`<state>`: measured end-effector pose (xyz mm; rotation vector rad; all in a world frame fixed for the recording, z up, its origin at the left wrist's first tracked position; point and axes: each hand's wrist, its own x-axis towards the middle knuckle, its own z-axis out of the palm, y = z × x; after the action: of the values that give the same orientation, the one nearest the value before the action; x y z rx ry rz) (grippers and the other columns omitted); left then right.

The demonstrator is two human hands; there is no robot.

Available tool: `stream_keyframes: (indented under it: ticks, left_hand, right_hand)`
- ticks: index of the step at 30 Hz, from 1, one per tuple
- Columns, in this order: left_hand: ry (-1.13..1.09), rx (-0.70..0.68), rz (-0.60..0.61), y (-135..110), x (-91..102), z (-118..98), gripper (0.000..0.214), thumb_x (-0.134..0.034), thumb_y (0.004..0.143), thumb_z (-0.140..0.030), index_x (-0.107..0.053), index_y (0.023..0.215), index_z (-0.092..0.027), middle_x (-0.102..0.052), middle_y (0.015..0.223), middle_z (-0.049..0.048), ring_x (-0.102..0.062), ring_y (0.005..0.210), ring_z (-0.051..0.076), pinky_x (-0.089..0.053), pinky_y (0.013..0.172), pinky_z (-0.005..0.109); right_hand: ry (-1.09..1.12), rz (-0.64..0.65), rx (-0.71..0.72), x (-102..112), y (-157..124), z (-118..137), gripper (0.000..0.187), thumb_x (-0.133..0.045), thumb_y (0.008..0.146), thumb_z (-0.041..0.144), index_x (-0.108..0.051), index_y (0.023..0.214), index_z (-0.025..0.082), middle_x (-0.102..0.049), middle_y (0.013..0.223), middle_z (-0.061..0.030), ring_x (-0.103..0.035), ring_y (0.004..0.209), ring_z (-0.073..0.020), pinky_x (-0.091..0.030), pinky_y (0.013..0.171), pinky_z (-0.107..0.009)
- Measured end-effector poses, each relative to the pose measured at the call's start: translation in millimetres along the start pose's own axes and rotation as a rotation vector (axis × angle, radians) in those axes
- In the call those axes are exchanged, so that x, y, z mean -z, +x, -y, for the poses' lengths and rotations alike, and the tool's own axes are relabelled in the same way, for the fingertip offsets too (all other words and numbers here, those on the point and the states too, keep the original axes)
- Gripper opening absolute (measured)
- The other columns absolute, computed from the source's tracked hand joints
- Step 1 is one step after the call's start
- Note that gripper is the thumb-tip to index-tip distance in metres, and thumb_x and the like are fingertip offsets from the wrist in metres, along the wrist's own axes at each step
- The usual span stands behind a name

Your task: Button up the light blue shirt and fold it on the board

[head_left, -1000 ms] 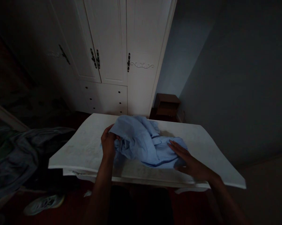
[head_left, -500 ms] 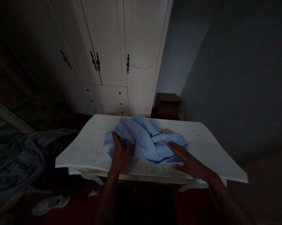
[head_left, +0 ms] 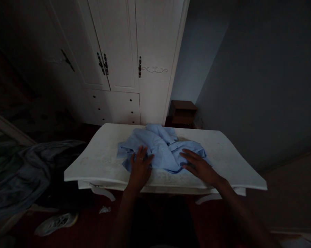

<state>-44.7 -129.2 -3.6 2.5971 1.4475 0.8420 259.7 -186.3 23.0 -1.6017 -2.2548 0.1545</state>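
A crumpled light-blue garment, which looks like a shirt, lies bunched on a white table. My left hand rests over its left part with the fingers apart, a ring showing on one finger. Over the right part of the cloth is my right hand, its fingers spread and bent a little, touching or just above the fabric. Neither hand visibly grips the cloth. Some of the garment is hidden under the fingers.
Behind the table stands a white wardrobe with dark handles and drawers. A small brown cabinet is by the wall. At left, dark clothes lie heaped, and a shoe sits on the red floor near a scrap.
My left hand has turned palm-down over the cloth and moved slightly right. My right hand has shifted a little left onto the garment. The view has tilted slightly.
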Motion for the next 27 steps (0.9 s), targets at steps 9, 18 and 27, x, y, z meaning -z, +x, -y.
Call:
stream_keyframes:
  ticks: [9, 18, 27]
  left_hand:
    - [-0.142, 0.123, -0.262, 48, 25.4, -2, 0.030, -0.042, 0.093, -0.029, -0.069, 0.091, -0.018, -0.072, 0.082, 0.0110, -0.066, 0.080, 0.027, -0.040, 0.090, 0.045]
    - [-0.160, 0.253, -0.444, 84, 58.2, -21, 0.027, -0.049, 0.092, -0.033, -0.070, 0.093, -0.018, -0.069, 0.093, 0.0120, -0.060, 0.092, 0.029, -0.041, 0.084, 0.039]
    - [-0.389, -0.574, -0.251, 50, 48.0, -108, 0.028, -0.064, 0.087, -0.041, -0.067, 0.107, -0.022, -0.067, 0.099, 0.0071, -0.062, 0.093, 0.019, -0.050, 0.084, 0.033]
  right_hand:
    - [-0.075, -0.204, -0.104, 8, -21, -26, 0.066, -0.057, 0.085, 0.021, -0.037, 0.148, 0.022, -0.043, 0.149, -0.0144, -0.041, 0.137, -0.0298, -0.036, 0.112, -0.053]
    - [0.403, -0.763, -0.375, 43, -30, -24, 0.027, -0.057, 0.079, 0.030, -0.065, 0.103, 0.021, -0.071, 0.092, -0.0057, -0.067, 0.084, -0.0222, -0.055, 0.069, -0.033]
    - [0.737, -0.788, -0.465, 107, -4, 32, 0.043, -0.067, 0.067, 0.025, -0.064, 0.110, 0.020, -0.057, 0.055, 0.0070, -0.045, 0.042, -0.0090, -0.033, 0.040, -0.020]
